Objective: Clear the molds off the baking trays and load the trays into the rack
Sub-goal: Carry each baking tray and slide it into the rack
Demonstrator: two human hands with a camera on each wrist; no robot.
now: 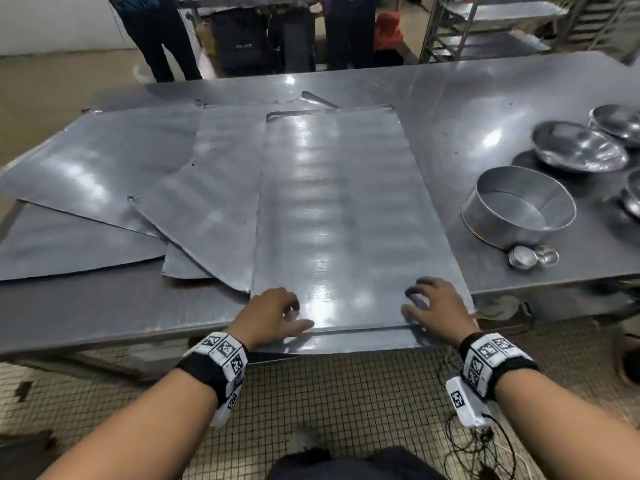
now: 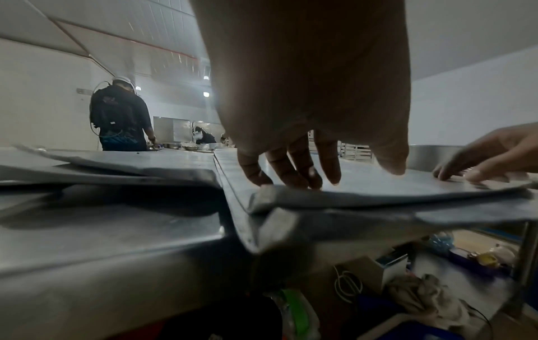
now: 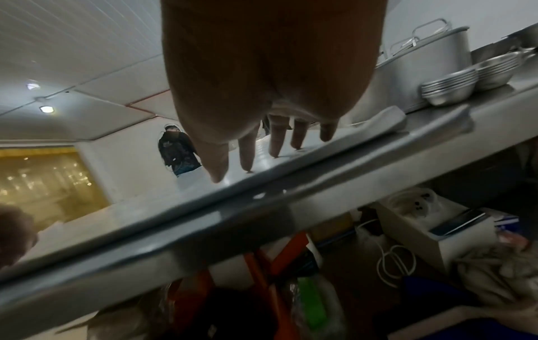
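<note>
Several flat grey baking trays lie overlapping on the steel table [image 1: 450, 109]. The top tray [image 1: 332, 209] runs lengthwise away from me, on another tray [image 1: 346, 342] whose near edge overhangs the table. My left hand [image 1: 280, 311] rests on the top tray's near left corner, fingertips [image 2: 302, 177] down and thumb along the rim. My right hand [image 1: 429, 303] presses its spread fingertips [image 3: 247, 161] on the near right corner. Neither hand grips anything. The molds stand off the trays at the right: a round cake tin [image 1: 519, 209], shallow bowls [image 1: 578, 147] and two small tart molds [image 1: 533, 256].
Two more trays [image 1: 104, 161] fan out to the left of the top one. A metal rack [image 1: 485, 26] stands beyond the table's far right corner. People [image 1: 156, 32] stand behind the far edge. Bags and boxes [image 3: 436, 225] sit under the table.
</note>
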